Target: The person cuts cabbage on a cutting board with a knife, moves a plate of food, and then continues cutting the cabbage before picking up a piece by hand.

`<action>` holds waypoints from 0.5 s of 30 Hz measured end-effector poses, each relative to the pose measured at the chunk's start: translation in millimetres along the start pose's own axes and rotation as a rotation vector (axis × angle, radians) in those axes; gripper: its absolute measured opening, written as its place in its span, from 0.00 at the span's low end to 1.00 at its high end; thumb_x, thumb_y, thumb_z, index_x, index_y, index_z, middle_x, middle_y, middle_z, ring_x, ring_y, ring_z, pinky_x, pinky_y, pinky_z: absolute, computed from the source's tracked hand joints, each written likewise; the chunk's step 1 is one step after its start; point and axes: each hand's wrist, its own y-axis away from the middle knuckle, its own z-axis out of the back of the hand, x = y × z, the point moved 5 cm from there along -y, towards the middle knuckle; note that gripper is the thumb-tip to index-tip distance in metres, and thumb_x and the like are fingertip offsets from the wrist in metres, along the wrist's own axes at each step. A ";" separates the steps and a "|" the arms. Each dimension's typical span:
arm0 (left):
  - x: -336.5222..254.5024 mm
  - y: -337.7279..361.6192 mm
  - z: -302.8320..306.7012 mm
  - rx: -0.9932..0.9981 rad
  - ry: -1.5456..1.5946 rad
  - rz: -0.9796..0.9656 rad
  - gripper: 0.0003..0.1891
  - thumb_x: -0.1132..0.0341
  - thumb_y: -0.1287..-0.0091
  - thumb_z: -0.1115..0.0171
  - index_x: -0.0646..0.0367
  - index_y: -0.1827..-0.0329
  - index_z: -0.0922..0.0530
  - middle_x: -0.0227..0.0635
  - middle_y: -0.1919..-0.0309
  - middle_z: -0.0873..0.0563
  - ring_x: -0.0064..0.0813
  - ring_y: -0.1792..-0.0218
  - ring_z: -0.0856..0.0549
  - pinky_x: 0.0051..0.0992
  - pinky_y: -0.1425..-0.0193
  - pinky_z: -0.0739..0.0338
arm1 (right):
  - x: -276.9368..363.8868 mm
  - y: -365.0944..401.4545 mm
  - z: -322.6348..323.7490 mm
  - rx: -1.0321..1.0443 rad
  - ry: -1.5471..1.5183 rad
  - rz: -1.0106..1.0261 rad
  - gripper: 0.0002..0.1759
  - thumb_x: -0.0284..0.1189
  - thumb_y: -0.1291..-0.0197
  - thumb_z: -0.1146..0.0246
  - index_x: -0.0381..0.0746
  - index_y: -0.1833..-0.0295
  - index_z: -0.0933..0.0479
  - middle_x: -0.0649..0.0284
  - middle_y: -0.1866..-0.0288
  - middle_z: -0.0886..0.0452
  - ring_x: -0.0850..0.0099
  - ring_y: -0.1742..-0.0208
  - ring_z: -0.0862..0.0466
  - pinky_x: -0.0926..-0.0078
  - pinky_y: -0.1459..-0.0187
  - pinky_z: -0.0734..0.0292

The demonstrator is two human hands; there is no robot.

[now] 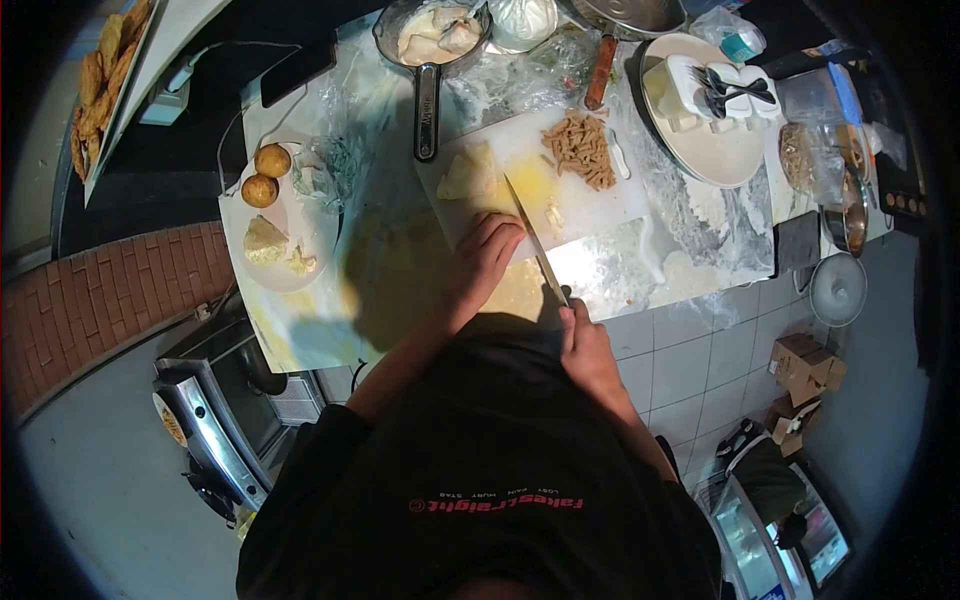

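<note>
My right hand (588,345) grips the handle of a long kitchen knife (538,247), its blade pointing away from me across the white cutting board (625,205). Close against the left side of the blade, my left hand (490,255) rests with its fingers curled; whatever lies under them is hidden. Just beyond that hand is a pale, leafy wedge that looks like cabbage (467,172). A few small pale cut pieces (553,215) lie right of the blade. Brown strips, seemingly sliced meat (582,150), are heaped at the board's far right.
At left, a white plate (290,275) holds a pale cabbage-like chunk (264,240) and two round yellow-brown items (272,160). A black-handled pan (427,110) stands at the back. Right of it are a brown-handled tool (601,72) and a large plate (735,172) bearing white containers (690,90).
</note>
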 end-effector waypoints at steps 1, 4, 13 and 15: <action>-0.2 -0.1 0.2 -0.002 0.003 0.001 0.06 0.78 0.40 0.32 0.61 0.62 0.19 0.35 0.61 0.16 0.37 0.57 0.17 0.33 0.53 0.21 | 0.0 0.2 -1.0 -0.019 0.026 0.026 0.19 0.39 0.21 0.54 0.32 0.46 0.31 0.34 0.73 0.21 0.32 0.65 0.21 0.37 0.65 0.28; -0.6 1.4 0.1 -0.004 -0.013 0.013 0.07 0.78 0.41 0.31 0.61 0.62 0.19 0.34 0.61 0.17 0.38 0.56 0.17 0.34 0.52 0.22 | 0.1 -0.3 -3.1 -0.055 0.067 0.064 0.19 0.39 0.21 0.54 0.31 0.50 0.32 0.35 0.75 0.21 0.33 0.68 0.20 0.37 0.68 0.27; 1.1 0.4 0.8 0.020 -0.021 0.016 0.06 0.77 0.40 0.32 0.62 0.62 0.18 0.36 0.62 0.16 0.39 0.56 0.18 0.35 0.51 0.22 | 4.4 -0.4 -12.2 -0.020 0.090 -0.011 0.19 0.40 0.22 0.54 0.32 0.50 0.35 0.34 0.72 0.20 0.32 0.67 0.19 0.36 0.66 0.26; 1.8 -0.1 -0.4 0.030 0.002 0.023 0.04 0.77 0.39 0.32 0.62 0.62 0.17 0.36 0.61 0.16 0.39 0.55 0.18 0.35 0.51 0.22 | 3.7 -1.8 -13.9 -0.007 0.102 -0.051 0.19 0.40 0.22 0.54 0.32 0.49 0.35 0.34 0.72 0.20 0.32 0.66 0.19 0.36 0.66 0.26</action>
